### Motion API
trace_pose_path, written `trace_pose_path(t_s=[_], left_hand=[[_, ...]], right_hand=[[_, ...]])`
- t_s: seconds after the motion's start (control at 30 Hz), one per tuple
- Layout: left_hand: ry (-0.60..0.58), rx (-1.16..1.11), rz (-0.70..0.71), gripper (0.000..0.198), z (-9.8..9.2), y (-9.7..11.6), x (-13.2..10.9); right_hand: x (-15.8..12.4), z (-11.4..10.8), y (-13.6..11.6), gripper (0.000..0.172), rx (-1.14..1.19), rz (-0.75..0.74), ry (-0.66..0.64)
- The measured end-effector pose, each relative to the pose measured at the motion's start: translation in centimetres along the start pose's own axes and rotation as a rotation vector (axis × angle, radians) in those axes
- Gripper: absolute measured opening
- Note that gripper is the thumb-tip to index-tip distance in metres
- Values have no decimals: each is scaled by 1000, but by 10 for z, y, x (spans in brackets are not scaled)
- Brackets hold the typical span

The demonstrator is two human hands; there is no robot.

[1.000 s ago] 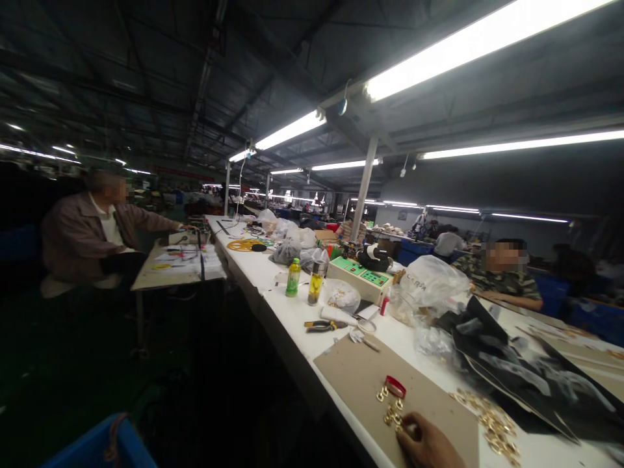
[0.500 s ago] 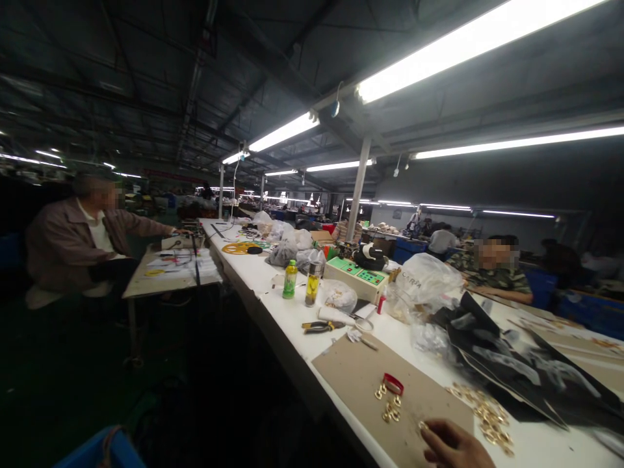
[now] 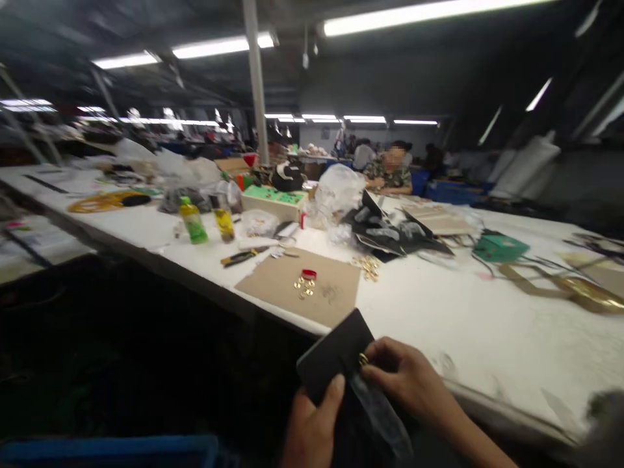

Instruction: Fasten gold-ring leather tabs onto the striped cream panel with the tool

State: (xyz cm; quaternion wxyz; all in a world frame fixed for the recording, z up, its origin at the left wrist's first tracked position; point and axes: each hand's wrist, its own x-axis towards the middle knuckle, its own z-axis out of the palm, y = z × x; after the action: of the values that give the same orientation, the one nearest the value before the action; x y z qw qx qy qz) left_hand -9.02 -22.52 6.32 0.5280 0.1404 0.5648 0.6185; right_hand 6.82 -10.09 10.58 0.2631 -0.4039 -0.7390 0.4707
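Observation:
My left hand [image 3: 312, 426] grips a flat black piece [image 3: 331, 354] by its lower edge, thumb on top, in front of the white table's near edge [image 3: 439, 312]. My right hand [image 3: 404, 380] pinches a small gold metal ring [image 3: 363, 359] against the black piece's right side. A clear plastic wrap [image 3: 377, 416] hangs below the piece between my hands. On the table beyond lies a brown cardboard sheet [image 3: 322, 296] carrying a few gold rings [image 3: 305, 286] and a red ring [image 3: 309, 273].
More gold rings [image 3: 369, 265] lie beside black sheets [image 3: 390, 234]. Pliers [image 3: 241, 257], two bottles [image 3: 195, 224], a green control box [image 3: 275, 198] and plastic bags [image 3: 336, 188] stand further back. A person [image 3: 390, 169] sits across the table. A blue bin [image 3: 112, 450] is at lower left.
The view has swung right and down. My right hand left the cardboard with a gold ring, and both hands now hold a black piece at the table's edge.

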Motion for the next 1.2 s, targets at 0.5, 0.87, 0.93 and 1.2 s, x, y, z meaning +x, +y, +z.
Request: trace_pose_path(t_s=[0.5,0.87,0.93,1.2], left_hand=[[-175,539,197,60,52,-10,17],[-190,662,230,60,69,-18,25],[-198,680,248,56,71,-22,26],[-92,585,277,46,65,-31,16]], right_hand=[[-12,-30,35,10,86,59,145],[-22,-42,51,8,-104,-133,243],[-22,-40,52,8,-119,-130,278],[-24,-18,71,17,-117,-215,353]])
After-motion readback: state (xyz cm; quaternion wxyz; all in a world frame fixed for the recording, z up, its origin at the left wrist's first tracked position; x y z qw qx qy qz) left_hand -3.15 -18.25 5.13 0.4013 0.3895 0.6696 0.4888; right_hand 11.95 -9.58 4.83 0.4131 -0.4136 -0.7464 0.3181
